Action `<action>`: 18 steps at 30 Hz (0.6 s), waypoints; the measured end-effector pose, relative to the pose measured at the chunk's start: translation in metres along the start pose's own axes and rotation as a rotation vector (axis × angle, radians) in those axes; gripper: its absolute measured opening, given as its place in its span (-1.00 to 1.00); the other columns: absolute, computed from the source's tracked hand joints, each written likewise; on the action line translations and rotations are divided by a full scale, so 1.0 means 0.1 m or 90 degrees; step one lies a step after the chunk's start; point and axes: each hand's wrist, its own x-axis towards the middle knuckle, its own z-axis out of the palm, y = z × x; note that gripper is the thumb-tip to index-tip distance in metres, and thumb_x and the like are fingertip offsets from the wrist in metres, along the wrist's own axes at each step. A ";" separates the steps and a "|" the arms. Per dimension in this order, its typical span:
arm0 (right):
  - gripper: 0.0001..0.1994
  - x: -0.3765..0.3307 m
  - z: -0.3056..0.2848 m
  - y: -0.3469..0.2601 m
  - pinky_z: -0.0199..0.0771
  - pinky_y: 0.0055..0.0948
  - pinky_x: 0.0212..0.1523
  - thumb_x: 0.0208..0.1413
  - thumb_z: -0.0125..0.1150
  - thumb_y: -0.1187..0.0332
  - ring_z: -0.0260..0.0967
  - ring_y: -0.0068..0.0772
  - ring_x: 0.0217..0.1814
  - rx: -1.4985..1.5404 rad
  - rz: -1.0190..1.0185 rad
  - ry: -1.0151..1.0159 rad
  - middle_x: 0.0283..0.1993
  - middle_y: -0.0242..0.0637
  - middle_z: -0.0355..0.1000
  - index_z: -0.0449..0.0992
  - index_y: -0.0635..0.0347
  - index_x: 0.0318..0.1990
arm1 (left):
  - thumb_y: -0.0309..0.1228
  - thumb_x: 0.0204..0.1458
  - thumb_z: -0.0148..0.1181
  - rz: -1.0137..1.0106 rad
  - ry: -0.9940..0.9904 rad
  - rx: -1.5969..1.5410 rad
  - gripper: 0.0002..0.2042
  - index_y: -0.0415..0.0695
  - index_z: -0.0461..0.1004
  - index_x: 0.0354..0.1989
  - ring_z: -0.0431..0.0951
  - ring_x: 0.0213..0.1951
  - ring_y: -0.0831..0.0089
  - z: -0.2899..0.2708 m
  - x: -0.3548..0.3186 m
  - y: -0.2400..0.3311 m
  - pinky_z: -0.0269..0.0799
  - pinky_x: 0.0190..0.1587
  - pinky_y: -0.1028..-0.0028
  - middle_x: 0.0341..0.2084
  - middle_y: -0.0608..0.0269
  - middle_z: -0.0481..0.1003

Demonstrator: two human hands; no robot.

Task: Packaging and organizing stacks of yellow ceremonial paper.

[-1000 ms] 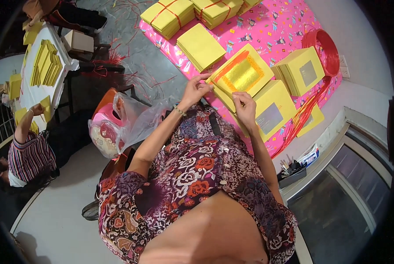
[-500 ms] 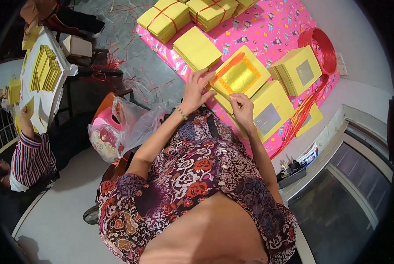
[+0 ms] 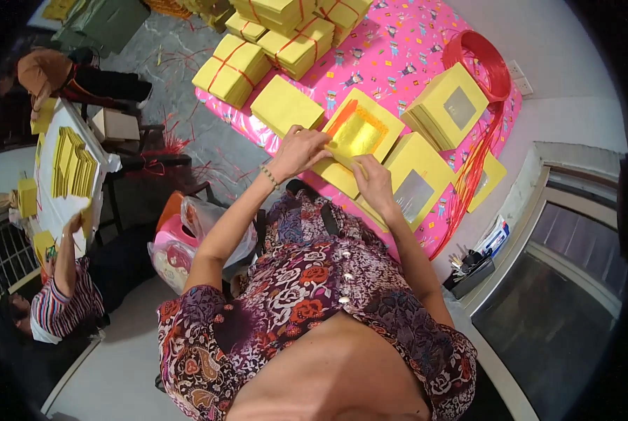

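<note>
A yellow paper sheet [image 3: 341,121] with a shiny gold foil square and an orange border lies on a stack of yellow paper [image 3: 337,175] in front of me. Its near edge is slightly raised. My left hand [image 3: 301,152] is closed on the sheet's near left corner, thumb and fingers together. My right hand [image 3: 375,182] pinches the near edge further right. The fingers hide part of that edge. A yellow stack with a grey square [image 3: 415,184] is close to the right hand, and a plain yellow stack [image 3: 286,105] lies beyond the left hand.
The pink patterned table cover [image 3: 370,52] bears red-tied yellow bundles [image 3: 231,69], another yellow stack [image 3: 448,105] and a red strip coil [image 3: 493,63]. Plastic bags [image 3: 212,228] are at my left. Two people work at a white table [image 3: 82,189]; one wears a striped shirt [image 3: 65,309].
My view has shifted, showing more of the far table. My left fingers, spread before, have closed on the sheet's corner. The right hand stays at its near edge. The striped-shirt person's arm has moved.
</note>
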 end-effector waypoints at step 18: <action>-0.73 1.09 -0.23 0.67 0.39 -0.06 -0.01 0.17 0.18 0.27 0.40 0.07 -0.02 -0.084 0.073 0.064 -0.12 0.01 0.43 0.50 0.31 -0.11 | -0.02 0.10 0.13 0.090 0.113 0.168 -0.31 0.10 0.12 0.41 -0.04 0.41 -0.09 0.52 0.31 0.28 -0.09 0.40 -0.04 0.39 -0.07 0.03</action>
